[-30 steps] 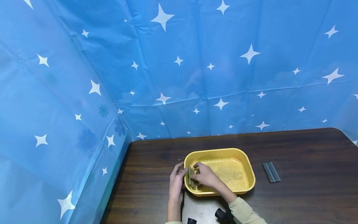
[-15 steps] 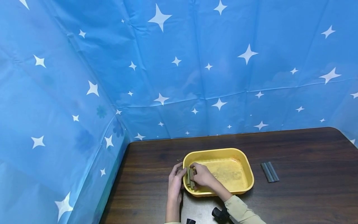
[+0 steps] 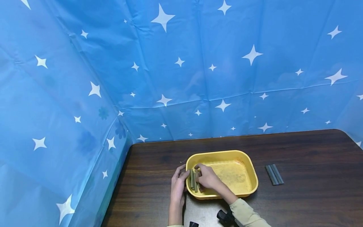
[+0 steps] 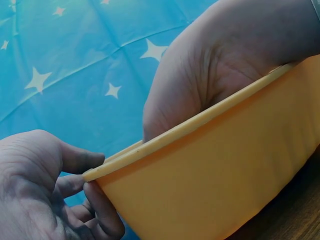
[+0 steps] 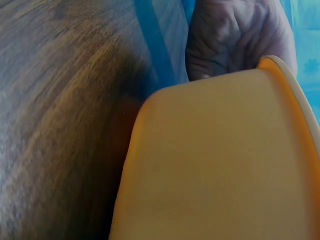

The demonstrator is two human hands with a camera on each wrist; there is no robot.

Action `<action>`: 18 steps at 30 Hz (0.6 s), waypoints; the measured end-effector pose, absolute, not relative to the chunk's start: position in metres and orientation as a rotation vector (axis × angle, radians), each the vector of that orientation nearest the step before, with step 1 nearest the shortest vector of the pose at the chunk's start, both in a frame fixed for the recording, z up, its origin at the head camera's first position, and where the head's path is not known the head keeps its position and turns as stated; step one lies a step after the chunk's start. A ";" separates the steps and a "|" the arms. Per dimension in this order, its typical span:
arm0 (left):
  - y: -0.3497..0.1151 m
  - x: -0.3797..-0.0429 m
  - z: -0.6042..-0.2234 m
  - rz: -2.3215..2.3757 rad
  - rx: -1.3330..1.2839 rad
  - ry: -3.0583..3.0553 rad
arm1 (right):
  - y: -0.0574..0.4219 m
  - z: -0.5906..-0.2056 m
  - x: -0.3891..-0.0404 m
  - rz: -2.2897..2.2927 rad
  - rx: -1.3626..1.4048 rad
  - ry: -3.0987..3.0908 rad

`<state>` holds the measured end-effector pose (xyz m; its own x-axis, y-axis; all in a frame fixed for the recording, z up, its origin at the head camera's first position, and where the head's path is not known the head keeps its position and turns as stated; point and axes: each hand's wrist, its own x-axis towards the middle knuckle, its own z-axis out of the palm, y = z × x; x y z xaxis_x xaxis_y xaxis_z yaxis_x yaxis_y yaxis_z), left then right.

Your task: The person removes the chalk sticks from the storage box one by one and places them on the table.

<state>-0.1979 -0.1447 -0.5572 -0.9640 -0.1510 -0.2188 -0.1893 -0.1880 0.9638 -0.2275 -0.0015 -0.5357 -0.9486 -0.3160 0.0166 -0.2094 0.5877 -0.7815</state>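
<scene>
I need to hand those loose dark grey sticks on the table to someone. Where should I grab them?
Pinch the dark grey sticks across their middle from above: they lie flat, side by side, on the dark wooden table, with bare table around them.

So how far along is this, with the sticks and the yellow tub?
Some sticks are already in the tub, at its left end. The right hand rests on them there, while the left hand touches the tub's outer rim. A few grey sticks lie on the table to the right, untouched.
</scene>
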 end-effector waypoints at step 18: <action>-0.143 -0.197 -0.557 2.385 -0.417 1.973 | 0.048 -0.508 -0.228 -1.675 -0.275 2.260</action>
